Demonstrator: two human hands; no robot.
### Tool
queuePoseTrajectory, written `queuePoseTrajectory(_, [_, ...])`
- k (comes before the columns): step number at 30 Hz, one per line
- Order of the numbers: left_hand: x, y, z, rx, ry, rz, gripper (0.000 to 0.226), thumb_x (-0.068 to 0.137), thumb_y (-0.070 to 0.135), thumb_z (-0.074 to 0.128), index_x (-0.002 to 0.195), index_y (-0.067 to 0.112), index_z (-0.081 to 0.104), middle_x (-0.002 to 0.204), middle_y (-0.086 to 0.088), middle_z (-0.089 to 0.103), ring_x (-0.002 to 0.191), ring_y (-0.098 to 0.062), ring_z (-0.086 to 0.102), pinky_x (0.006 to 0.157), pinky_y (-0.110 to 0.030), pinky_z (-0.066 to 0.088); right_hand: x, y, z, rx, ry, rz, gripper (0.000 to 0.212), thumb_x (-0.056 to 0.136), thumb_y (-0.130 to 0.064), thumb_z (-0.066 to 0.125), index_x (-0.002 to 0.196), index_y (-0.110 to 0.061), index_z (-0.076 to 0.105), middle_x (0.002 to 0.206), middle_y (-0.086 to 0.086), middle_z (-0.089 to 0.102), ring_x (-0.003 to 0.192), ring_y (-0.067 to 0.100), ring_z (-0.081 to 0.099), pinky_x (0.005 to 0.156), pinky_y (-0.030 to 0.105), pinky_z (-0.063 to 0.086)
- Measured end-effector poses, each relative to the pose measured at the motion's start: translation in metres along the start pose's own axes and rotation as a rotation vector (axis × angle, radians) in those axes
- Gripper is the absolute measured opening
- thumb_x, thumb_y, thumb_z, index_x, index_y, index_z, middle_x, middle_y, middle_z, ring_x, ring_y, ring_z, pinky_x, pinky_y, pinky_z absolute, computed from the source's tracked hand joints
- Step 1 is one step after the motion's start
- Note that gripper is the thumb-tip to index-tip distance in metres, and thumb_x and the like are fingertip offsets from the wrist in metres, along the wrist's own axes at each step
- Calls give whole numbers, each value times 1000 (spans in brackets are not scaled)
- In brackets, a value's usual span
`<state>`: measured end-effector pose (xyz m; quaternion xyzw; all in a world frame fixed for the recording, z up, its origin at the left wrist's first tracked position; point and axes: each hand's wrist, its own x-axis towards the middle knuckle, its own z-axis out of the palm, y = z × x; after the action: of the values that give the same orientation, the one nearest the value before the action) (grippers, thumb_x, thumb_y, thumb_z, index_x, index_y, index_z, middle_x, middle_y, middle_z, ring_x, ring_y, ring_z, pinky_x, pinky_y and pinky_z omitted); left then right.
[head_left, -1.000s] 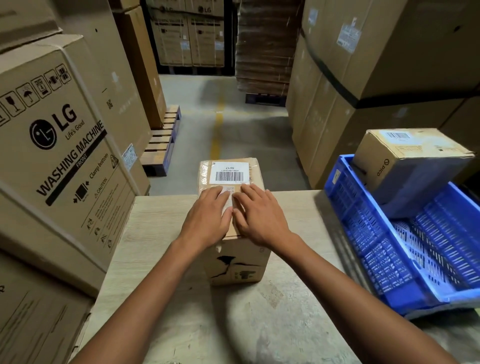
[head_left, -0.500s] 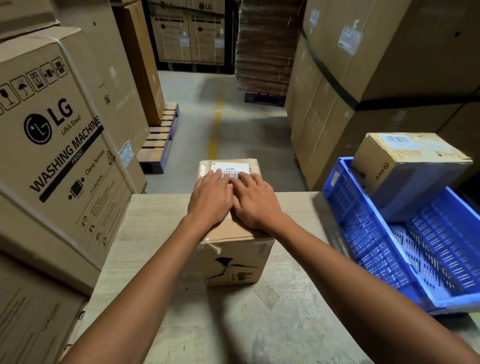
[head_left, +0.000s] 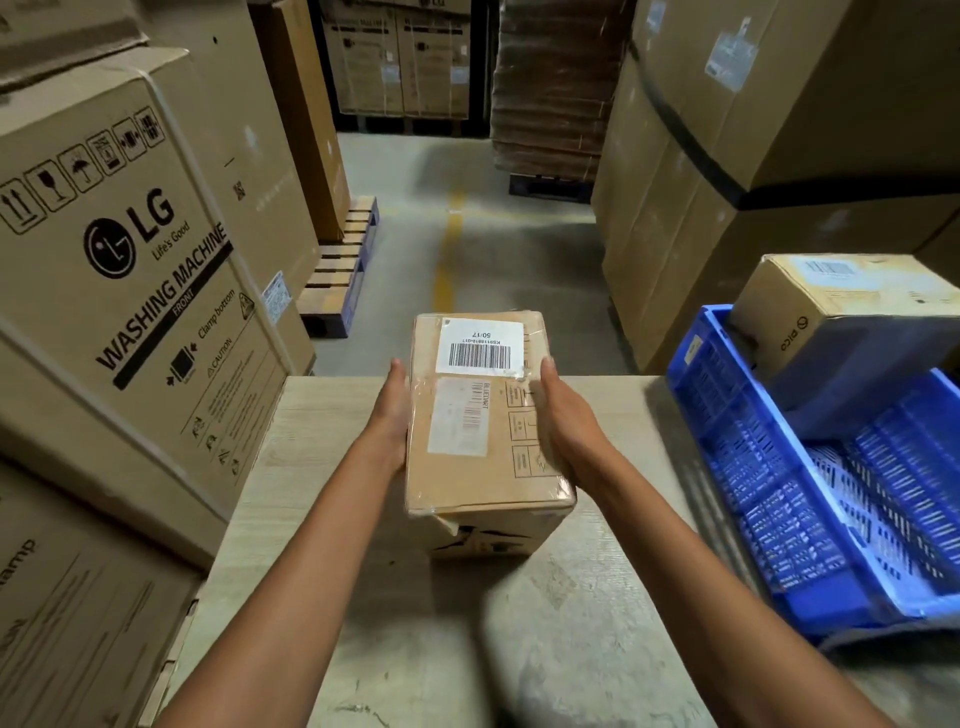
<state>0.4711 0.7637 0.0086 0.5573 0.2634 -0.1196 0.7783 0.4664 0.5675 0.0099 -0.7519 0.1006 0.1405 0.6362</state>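
A small brown cardboard box (head_left: 483, 415) with a white barcode label sits at the middle of the pale wooden table (head_left: 311, 467), its long side pointing away from me. My left hand (head_left: 392, 415) holds its left side and my right hand (head_left: 569, 426) holds its right side. The fingers of both hands run forward along the box's sides. The box top is tilted toward me, and only a strip of its near face shows. Whether its base still touches the table is hidden.
A blue plastic crate (head_left: 779, 493) lies tilted at the table's right, with another cardboard box (head_left: 852, 306) leaning in its far end. Large washing-machine cartons (head_left: 130, 270) stand close on the left. More stacked cartons (head_left: 753, 130) rise on the right. A floor aisle with a wooden pallet (head_left: 343, 270) lies ahead.
Both hands left the box top, where they lay side by side over the label, and moved apart to its left and right sides. The label is now uncovered and the box looks nearer and tilted.
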Motion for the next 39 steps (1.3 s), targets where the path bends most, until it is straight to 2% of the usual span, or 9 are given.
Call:
queuePoseTrajectory(7, [-14, -15, 3, -89, -170, 196, 80, 95, 74, 17, 128, 20, 66, 121, -16, 70, 112, -35, 67, 97, -52, 51, -18, -1, -14, 190, 80, -188, 74, 95, -74, 27, 115, -10, 58, 107, 13, 71, 97, 27, 72, 89, 45, 58])
queuePoseTrajectory(13, [-4, -52, -4, -305, -100, 214, 63, 97, 67, 37, 117, 19, 71, 123, -16, 68, 121, -39, 60, 105, -57, 45, -17, 24, -24, 404, 215, -36, 67, 99, -69, 27, 82, -14, 62, 94, 4, 68, 100, 20, 60, 82, 39, 45])
queuePoseTrajectory(16, [-14, -79, -4, -321, -130, 79, 64, 97, 62, 36, 123, 13, 68, 118, -18, 71, 109, -37, 67, 89, -48, 57, -19, 68, -22, 401, 176, 48, 91, 77, -91, 41, 88, -4, 65, 95, 14, 70, 100, 33, 64, 90, 48, 50])
queuePoseTrajectory(18, [-13, -101, -7, -260, -104, 71, 68, 94, 62, 42, 131, 8, 62, 126, -23, 66, 118, -41, 61, 100, -56, 50, -24, 95, -21, 394, 143, 102, 97, 63, -96, 51, 94, -5, 61, 94, 24, 66, 93, 43, 64, 97, 57, 50])
queuePoseTrajectory(23, [10, -139, -25, -41, -87, 31, 87, 80, 78, 58, 130, 8, 63, 131, -28, 61, 123, -49, 55, 106, -70, 37, -35, 114, -26, 271, 163, 204, 61, 104, -58, 32, 86, -7, 61, 94, 19, 75, 93, 39, 68, 95, 54, 52])
queuePoseTrajectory(26, [-10, -106, -13, 47, -67, 43, 72, 97, 68, 33, 122, 11, 69, 118, -22, 70, 112, -43, 65, 102, -59, 47, -28, 100, -28, 166, 130, 192, 59, 106, -56, 26, 85, -12, 60, 98, 10, 75, 96, 29, 68, 89, 47, 53])
queuePoseTrajectory(32, [49, -59, -14, 68, 110, -101, 91, 81, 85, 38, 136, 14, 51, 130, -17, 58, 118, -34, 57, 102, -51, 46, 4, 64, -33, 152, 44, 211, 70, 99, -72, 20, 138, -25, 55, 138, 6, 61, 129, 29, 54, 112, 59, 35])
queuePoseTrajectory(37, [34, -32, 10, 95, -113, -160, 63, 102, 62, 26, 90, 15, 66, 74, -7, 71, 63, -23, 69, 57, -29, 54, 7, 45, -27, 92, -108, 258, 58, 105, -58, 24, 120, -21, 65, 108, 4, 77, 104, 30, 72, 105, 55, 49])
queuePoseTrajectory(39, [29, -31, 15, 96, -159, -136, 69, 104, 61, 17, 87, 17, 67, 71, -5, 72, 59, -21, 69, 56, -28, 53, 3, 41, -26, 125, -116, 226, 58, 106, -57, 20, 119, -23, 65, 108, 3, 77, 104, 28, 72, 103, 53, 50])
